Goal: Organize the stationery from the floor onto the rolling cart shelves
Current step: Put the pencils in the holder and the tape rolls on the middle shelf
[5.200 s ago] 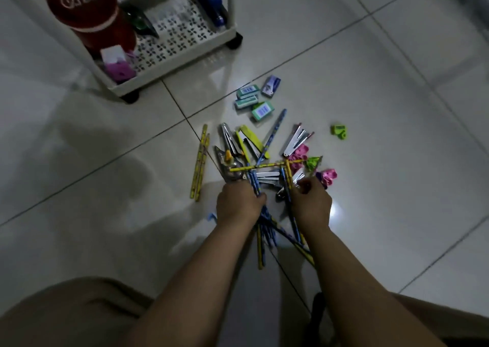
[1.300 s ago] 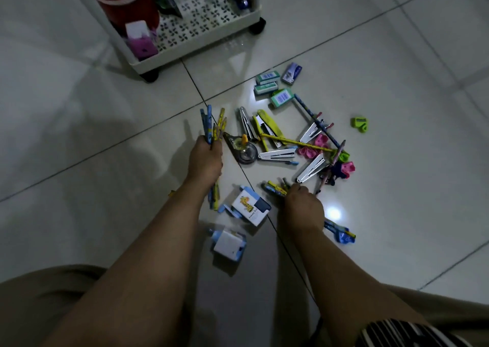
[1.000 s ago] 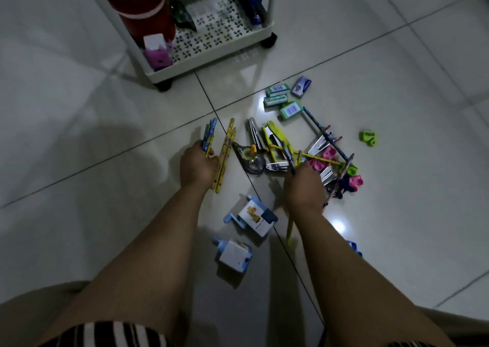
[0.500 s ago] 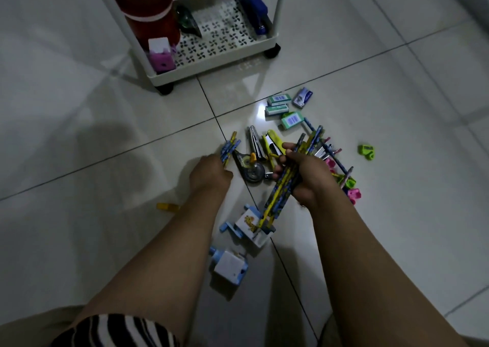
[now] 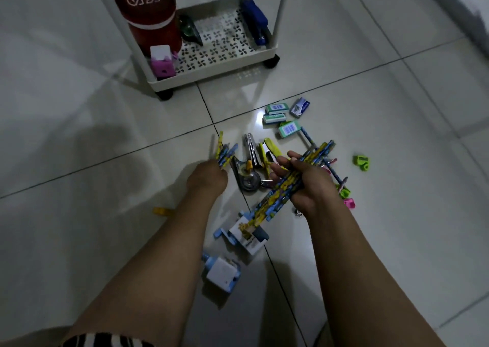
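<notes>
My right hand (image 5: 308, 185) grips a thick bundle of blue and yellow pencils (image 5: 284, 188), slanting from lower left to upper right above the floor. My left hand (image 5: 206, 178) is closed on a smaller bunch of pencils (image 5: 225, 152) whose tips stick out beyond its fingers. Between my hands lie a tape dispenser (image 5: 247, 174), a metal stapler (image 5: 252, 149) and a yellow cutter (image 5: 271, 149). The white rolling cart (image 5: 214, 72) stands at the top, its bottom shelf holding a red tin (image 5: 149, 13), a pink sharpener (image 5: 161, 60) and a blue stapler (image 5: 255, 19).
Small staple boxes (image 5: 281, 116) lie beyond my right hand. Green sharpeners (image 5: 362, 162) and a pink one (image 5: 349, 203) sit to the right. Two white-and-blue desk sharpeners (image 5: 248, 234) (image 5: 221, 271) lie between my forearms. A yellow piece (image 5: 164, 211) lies left of my left arm.
My right hand gathered loose pencils off the floor and lifted them as a bundle. My left hand kept its bunch and shifted slightly right. The view drew closer to the cart.
</notes>
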